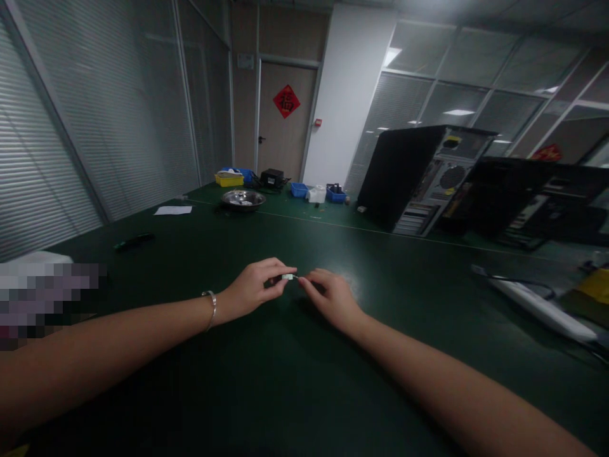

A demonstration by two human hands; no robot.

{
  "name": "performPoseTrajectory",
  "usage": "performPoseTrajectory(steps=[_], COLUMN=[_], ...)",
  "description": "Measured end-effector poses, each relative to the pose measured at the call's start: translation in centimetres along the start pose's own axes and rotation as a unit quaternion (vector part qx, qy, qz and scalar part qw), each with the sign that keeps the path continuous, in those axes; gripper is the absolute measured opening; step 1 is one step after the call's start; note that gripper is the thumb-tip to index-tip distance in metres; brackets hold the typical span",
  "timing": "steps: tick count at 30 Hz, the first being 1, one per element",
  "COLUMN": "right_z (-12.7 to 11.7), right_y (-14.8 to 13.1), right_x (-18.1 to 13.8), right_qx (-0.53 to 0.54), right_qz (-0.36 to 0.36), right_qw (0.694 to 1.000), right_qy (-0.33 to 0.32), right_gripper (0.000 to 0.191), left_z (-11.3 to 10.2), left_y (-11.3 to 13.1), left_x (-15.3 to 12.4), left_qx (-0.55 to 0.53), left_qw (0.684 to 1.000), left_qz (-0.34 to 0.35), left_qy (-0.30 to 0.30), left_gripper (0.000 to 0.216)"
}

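Both my arms reach out over a dark green table [285, 381]. My left hand [254, 289], with a silver bracelet on its wrist, pinches a small pale object [287, 277] between thumb and fingers. My right hand [328, 295] meets it from the right, its fingertips closed on the other end of the same small piece. What the piece is I cannot make out; it is tiny and dimly lit. The two hands hover just above the table top.
A metal bowl [243, 199] and a sheet of paper [173, 210] lie at the far left. Yellow and blue bins [229, 179] stand at the back. Open computer cases [419, 178] stand at the right, a white strip [537, 304] lies nearer, and a dark tool [134, 241] lies to the left.
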State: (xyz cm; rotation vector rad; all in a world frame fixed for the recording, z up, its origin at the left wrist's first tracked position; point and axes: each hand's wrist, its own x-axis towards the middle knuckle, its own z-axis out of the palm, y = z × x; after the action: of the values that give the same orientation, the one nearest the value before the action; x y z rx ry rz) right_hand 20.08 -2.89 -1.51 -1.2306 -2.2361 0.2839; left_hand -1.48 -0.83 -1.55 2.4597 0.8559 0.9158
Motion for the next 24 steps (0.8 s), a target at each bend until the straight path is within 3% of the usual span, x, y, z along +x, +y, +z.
performPoseTrajectory(steps=[16,24], right_z=[-0.08,-0.06], right_y=[0.17,0.00], right_x=[-0.03,0.03], right_qx=[0.018,0.045], right_qz=[-0.012,-0.008], right_qw=[0.999,0.999], right_qy=[-0.024,-0.017], right_gripper=[0.027,0.028], left_z=[-0.18,0.05], left_y=[0.41,0.15], left_x=[0.12,0.21], left_qx=[-0.028,-0.092], left_qw=[1.000,0.995], left_qz=[0.010,-0.029], left_qy=[-0.001,-0.005], left_gripper=[0.024,0.024])
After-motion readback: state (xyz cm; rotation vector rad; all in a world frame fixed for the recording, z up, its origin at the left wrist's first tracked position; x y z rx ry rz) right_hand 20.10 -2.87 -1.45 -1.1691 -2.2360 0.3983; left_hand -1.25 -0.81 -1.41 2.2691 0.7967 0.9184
